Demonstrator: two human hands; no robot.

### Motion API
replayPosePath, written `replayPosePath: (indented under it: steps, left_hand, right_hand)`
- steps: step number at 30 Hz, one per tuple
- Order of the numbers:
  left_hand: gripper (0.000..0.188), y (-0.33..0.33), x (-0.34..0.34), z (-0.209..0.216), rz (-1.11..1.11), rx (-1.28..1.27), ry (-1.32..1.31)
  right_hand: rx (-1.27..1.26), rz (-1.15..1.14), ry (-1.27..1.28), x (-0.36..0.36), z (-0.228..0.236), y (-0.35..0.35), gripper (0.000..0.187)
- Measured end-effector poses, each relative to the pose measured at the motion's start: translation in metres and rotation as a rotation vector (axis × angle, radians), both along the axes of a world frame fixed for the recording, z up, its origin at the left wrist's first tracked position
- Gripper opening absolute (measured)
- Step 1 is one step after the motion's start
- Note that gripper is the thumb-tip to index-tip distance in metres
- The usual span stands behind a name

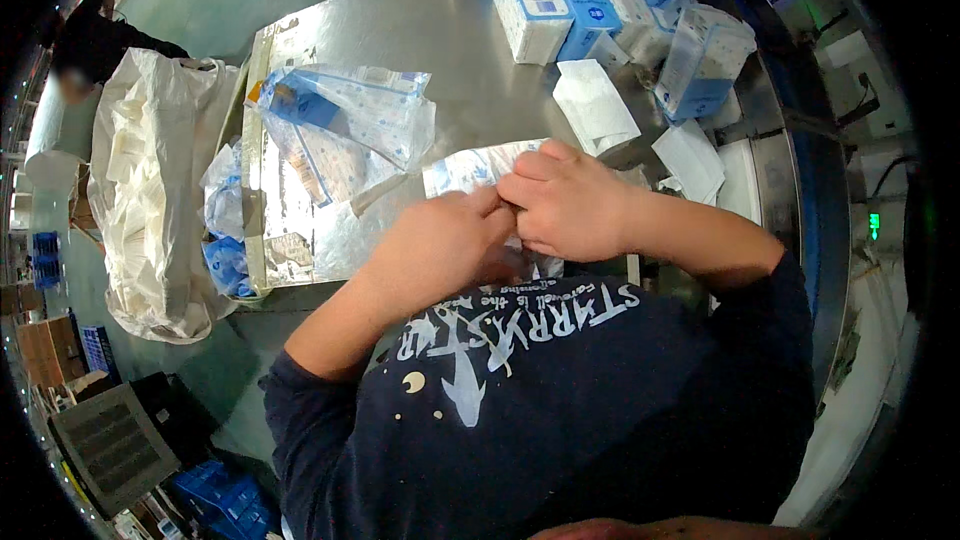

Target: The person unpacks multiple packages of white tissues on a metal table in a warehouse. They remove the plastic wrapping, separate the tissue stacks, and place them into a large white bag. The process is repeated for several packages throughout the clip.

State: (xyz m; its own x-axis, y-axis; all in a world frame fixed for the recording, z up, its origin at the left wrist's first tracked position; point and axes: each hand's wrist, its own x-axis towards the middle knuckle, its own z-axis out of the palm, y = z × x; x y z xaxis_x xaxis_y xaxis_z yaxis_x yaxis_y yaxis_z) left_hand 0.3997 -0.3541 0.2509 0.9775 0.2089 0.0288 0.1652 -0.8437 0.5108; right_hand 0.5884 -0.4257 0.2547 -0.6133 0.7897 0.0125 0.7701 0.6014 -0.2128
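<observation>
Left hand (445,240) is just below a white plastic packet with blue print (470,169), fingers curled toward the right hand's – can't tell if they're pinching. The packet's on the shiny metal surface (420,35), mostly just beyond the fingers, visible strip running crosswise, right end angled away; looks glossy, kinda wrinkled. Right hand (565,202) is nearer – covers that end, fingers bunched, grip hidden.

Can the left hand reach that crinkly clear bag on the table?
Probably yes: the clear bag lies ahead and to the left of the left hand, with nothing tall between them. But that hand looks busy at a patterned packet.
</observation>
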Motion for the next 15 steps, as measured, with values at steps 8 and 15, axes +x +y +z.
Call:
replayPosePath:
  steps: [8,15]
  left_hand:
    - [0.023,0.034,-0.046,-0.035,0.117,-0.048,-0.084]
    - [0.018,0.036,-0.039,-0.047,0.133,-0.096,-0.244]
  right_hand:
    - [-0.209,-0.166,-0.240,0.054,-0.012,-0.009,0.021]
    - [0.041,-0.026,0.339,0.025,-0.008,-0.003,0.012]
